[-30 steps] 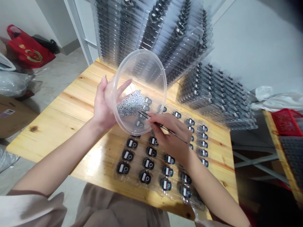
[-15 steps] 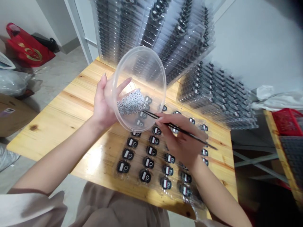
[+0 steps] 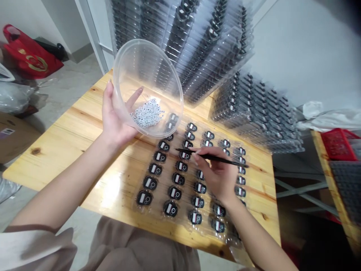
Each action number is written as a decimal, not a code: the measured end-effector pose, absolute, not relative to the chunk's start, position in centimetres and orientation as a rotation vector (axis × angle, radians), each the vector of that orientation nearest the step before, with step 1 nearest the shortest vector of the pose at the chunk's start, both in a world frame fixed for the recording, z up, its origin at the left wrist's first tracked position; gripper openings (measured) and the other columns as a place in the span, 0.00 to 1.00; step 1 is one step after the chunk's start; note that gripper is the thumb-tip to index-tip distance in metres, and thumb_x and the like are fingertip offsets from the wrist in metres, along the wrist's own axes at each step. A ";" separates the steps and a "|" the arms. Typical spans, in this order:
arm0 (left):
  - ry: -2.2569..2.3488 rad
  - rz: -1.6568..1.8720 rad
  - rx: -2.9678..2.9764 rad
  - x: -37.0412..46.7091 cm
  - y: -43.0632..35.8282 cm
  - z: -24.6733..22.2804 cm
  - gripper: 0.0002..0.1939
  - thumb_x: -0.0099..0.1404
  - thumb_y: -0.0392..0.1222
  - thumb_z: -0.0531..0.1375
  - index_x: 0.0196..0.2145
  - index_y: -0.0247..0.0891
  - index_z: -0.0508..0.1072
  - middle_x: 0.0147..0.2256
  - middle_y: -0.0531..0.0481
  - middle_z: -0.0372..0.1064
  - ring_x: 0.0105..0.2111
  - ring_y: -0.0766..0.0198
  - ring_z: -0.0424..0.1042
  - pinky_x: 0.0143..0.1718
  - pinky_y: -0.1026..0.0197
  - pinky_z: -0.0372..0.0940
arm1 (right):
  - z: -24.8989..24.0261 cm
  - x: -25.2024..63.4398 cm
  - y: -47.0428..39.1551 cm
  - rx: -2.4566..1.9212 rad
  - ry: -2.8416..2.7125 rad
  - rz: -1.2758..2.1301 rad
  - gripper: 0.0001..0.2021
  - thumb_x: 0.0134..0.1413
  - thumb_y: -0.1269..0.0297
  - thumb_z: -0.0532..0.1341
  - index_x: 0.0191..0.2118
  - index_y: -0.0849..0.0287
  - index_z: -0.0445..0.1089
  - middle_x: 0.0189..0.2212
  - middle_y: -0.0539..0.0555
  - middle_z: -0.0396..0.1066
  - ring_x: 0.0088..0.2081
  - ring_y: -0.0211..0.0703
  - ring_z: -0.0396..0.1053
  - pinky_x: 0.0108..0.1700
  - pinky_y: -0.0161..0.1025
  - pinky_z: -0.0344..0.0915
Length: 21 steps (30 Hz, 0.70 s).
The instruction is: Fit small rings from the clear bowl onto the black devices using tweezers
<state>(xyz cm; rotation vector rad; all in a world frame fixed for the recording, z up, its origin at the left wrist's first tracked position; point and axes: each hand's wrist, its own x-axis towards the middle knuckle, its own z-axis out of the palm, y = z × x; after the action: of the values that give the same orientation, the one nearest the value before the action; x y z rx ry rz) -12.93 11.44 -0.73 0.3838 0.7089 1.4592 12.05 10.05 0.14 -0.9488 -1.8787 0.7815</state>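
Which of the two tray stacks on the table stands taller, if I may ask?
The left stack, behind the clear tub in the left hand; it runs past the picture's top edge, while the right stack ends well below it.

Your tabletop [image 3: 70, 131] is brightly lit, and a white glare patch burns out its surface left of the frame's centre low down. Thin reflections streak the tall clear stack [image 3: 180, 45] at upper centre. The lower right sinks into near-black, and a dark, blurred smudge dims the upper right corner. The wide view stretches your left sleeve [image 3: 36, 248] at lower left. Inside your bowl [image 3: 149, 71], the small pale pieces [image 3: 148, 113] lose fine detail.
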 end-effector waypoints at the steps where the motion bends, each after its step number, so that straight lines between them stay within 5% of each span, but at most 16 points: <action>1: 0.715 1.455 0.378 -12.9 11.4 -0.7 0.47 0.56 0.70 0.49 0.65 0.40 0.50 0.52 0.37 0.69 0.60 0.30 0.55 0.54 0.26 0.54 | -0.2 12.0 10.1 -0.962 -1.925 0.775 0.06 0.53 0.73 0.62 0.35 0.54 0.69 0.32 0.50 0.76 0.37 0.42 0.77 0.35 0.34 0.75; 21: 0.692 1.458 0.337 -12.8 11.4 -0.4 0.41 0.59 0.70 0.45 0.62 0.41 0.54 0.52 0.34 0.68 0.58 0.34 0.60 0.52 0.26 0.56 | -1.2 11.0 10.6 -1.032 -2.128 0.667 0.03 0.55 0.69 0.60 0.33 0.54 0.69 0.31 0.50 0.77 0.34 0.41 0.76 0.33 0.35 0.72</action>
<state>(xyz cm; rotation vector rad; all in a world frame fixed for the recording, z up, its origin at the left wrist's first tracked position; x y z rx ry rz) -12.76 11.36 -0.41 0.3372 0.6918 1.4584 10.96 10.59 -1.17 -1.0321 -2.1276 0.6669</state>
